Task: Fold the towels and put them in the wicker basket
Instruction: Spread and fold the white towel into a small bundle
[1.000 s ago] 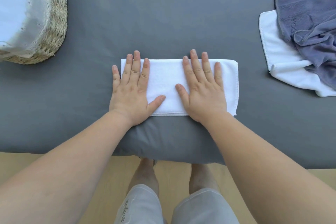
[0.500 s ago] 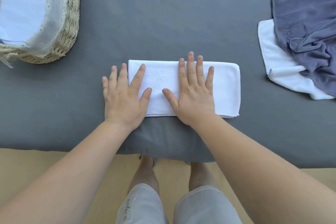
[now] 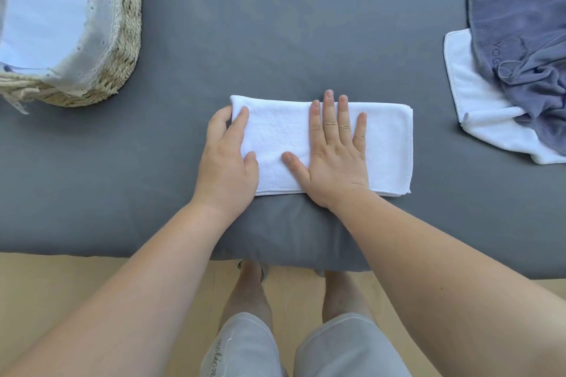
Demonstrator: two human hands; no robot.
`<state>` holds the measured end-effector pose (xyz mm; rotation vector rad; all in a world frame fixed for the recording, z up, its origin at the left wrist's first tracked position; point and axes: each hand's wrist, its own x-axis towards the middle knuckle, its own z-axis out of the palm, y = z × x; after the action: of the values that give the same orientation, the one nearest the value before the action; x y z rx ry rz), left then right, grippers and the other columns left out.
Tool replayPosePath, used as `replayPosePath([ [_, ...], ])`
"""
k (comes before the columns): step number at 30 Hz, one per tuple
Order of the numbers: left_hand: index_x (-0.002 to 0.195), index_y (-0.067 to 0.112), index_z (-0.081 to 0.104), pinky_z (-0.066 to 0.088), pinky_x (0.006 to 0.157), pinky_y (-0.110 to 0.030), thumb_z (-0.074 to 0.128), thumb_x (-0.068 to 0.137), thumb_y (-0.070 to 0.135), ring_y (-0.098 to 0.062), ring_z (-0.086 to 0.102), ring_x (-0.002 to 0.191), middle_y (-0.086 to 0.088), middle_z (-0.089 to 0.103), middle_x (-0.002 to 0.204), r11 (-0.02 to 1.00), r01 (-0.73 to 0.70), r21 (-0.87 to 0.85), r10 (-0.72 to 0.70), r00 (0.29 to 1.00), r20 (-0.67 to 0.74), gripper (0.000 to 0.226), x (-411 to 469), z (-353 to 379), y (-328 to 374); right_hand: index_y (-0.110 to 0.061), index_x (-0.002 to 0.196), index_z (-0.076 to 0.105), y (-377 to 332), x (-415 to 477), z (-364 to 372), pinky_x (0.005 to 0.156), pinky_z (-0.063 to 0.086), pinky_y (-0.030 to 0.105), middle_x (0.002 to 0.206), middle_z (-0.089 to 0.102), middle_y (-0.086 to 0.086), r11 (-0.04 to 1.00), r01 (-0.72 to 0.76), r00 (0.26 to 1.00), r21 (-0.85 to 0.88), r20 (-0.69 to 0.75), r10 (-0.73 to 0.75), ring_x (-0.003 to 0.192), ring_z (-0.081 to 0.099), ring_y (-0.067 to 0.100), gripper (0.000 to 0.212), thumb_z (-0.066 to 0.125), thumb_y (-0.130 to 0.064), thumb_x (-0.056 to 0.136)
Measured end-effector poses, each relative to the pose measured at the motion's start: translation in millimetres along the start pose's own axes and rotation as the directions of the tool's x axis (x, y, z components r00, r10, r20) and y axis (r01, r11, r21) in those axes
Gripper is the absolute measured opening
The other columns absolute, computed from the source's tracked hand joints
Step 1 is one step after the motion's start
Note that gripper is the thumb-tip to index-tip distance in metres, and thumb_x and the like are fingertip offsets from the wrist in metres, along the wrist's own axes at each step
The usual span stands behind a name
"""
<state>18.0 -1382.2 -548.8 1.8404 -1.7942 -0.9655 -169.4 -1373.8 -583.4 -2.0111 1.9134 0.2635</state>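
White folded towel (image 3: pixel 277 136): left hand (image 3: pixel 226 167) grips its left end, right hand (image 3: pixel 334 162) presses flat on its middle.

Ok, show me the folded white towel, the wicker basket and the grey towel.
folded white towel (image 3: pixel 275 135): head view, bare top surface, left of its middle.
wicker basket (image 3: pixel 130 40): head view, woven outer wall on its right side.
grey towel (image 3: pixel 514 18): head view, flat upper part above the lettering.
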Motion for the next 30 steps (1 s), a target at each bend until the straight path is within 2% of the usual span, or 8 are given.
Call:
replayPosePath([
  [4, 0.147, 0.001, 0.039, 0.013, 0.097, 0.008, 0.059, 0.086, -0.009, 0.009, 0.023, 0.126, -0.012, 0.031, 0.151, 0.998, -0.064, 0.012, 0.064, 0.998, -0.022, 0.065, -0.2, -9.5, 17.2, -0.015, 0.158, -0.016, 3.5, -1.1, -5.4, 0.122, -0.012, 0.054, 0.165, -0.025, 0.004, 0.998, 0.022, 1.000, 0.055, 0.020, -0.023, 0.150, -0.029, 0.023, 0.091, 0.005, -0.075, 0.093],
  [7, 0.144, -0.004, 0.043, 0.015, 0.097, 0.007, 0.060, 0.081, -0.011, -0.011, 0.030, 0.133, -0.019, 0.035, 0.148, 0.978, -0.190, 0.083, 0.195, 0.979, -0.058, 0.066, -2.1, -17.3, 42.3, -0.014, 0.159, -0.009, 11.1, -5.7, -15.9, 0.124, -0.010, 0.048, 0.167, -0.020, 0.002, 0.950, 0.069, 0.997, 0.305, -0.038, -0.060, 0.151, -0.026, 0.018, 0.086, 0.011, -0.069, 0.096],
  [11, 0.141, -0.008, 0.045, 0.024, 0.097, 0.002, 0.058, 0.076, -0.012, -0.020, 0.036, 0.129, -0.023, 0.038, 0.144, 0.940, -0.316, 0.132, 0.326, 0.943, -0.066, 0.067, -5.7, -12.6, 95.7, -0.010, 0.159, 0.015, 38.7, -23.9, -35.0, 0.123, -0.001, 0.029, 0.168, 0.006, 0.004, 0.817, -0.027, 0.964, 0.576, -0.202, 0.175, 0.155, -0.003, 0.019, 0.078, 0.017, -0.060, 0.099],
  [14, 0.145, -0.005, 0.040, 0.043, 0.092, -0.020, 0.053, 0.075, -0.015, -0.023, 0.042, 0.130, -0.018, 0.034, 0.150, 0.927, -0.341, 0.155, 0.341, 0.940, 0.028, 0.073, -8.5, 15.4, 134.9, -0.012, 0.154, 0.034, 70.6, -42.5, -44.5, 0.120, 0.010, 0.023, 0.164, 0.025, 0.002, 0.751, -0.078, 0.935, 0.656, -0.214, 0.284, 0.151, 0.017, 0.016, 0.073, 0.019, -0.057, 0.099],
  [18, 0.151, 0.005, 0.035, 0.042, 0.076, -0.023, 0.050, 0.078, -0.011, -0.019, 0.045, 0.125, -0.005, 0.025, 0.157, 0.938, -0.289, 0.192, 0.261, 0.952, 0.158, 0.076, -4.7, 66.9, 166.7, -0.016, 0.145, 0.049, 107.9, -56.3, -53.5, 0.111, 0.037, 0.032, 0.137, 0.050, -0.009, 0.531, -0.066, 0.935, 0.845, -0.134, 0.329, 0.129, 0.046, 0.003, 0.067, 0.025, -0.056, 0.097],
  [23, 0.147, 0.021, 0.045, 0.050, 0.094, -0.038, 0.054, 0.092, 0.011, -0.023, 0.053, 0.125, -0.007, 0.022, 0.162, 0.950, -0.283, 0.133, 0.231, 0.921, 0.314, 0.056, -1.7, 123.2, 169.4, -0.029, 0.135, 0.056, 130.8, -57.2, -57.9, 0.095, 0.054, 0.044, 0.121, 0.068, -0.008, 0.324, -0.134, 0.947, 0.937, 0.025, 0.320, 0.109, 0.065, 0.009, 0.043, 0.034, -0.045, 0.102],
  [26, 0.131, 0.018, 0.063, 0.052, 0.091, -0.035, 0.043, 0.096, 0.017, -0.021, 0.057, 0.121, -0.010, 0.050, 0.146, 0.958, -0.280, 0.057, 0.267, 0.947, 0.176, 0.041, -8.2, 120.1, 161.7, -0.029, 0.146, 0.044, 133.7, -53.1, -54.2, 0.098, 0.052, 0.039, 0.123, 0.067, -0.010, 0.317, -0.222, 0.951, 0.922, 0.132, 0.281, 0.113, 0.064, 0.007, 0.053, 0.041, -0.052, 0.099],
  [30, 0.121, 0.008, 0.068, 0.049, 0.086, -0.040, 0.055, 0.089, 0.004, -0.031, 0.060, 0.104, -0.012, 0.064, 0.124, 0.937, -0.280, 0.208, 0.312, 0.940, -0.140, 0.035, -7.5, 96.0, 135.0, -0.030, 0.151, 0.034, 126.1, -46.9, -52.2, 0.075, 0.047, 0.012, 0.094, 0.066, -0.012, 0.379, -0.242, 0.936, 0.893, 0.113, 0.332, 0.085, 0.063, -0.001, 0.061, 0.061, -0.032, 0.097],
])
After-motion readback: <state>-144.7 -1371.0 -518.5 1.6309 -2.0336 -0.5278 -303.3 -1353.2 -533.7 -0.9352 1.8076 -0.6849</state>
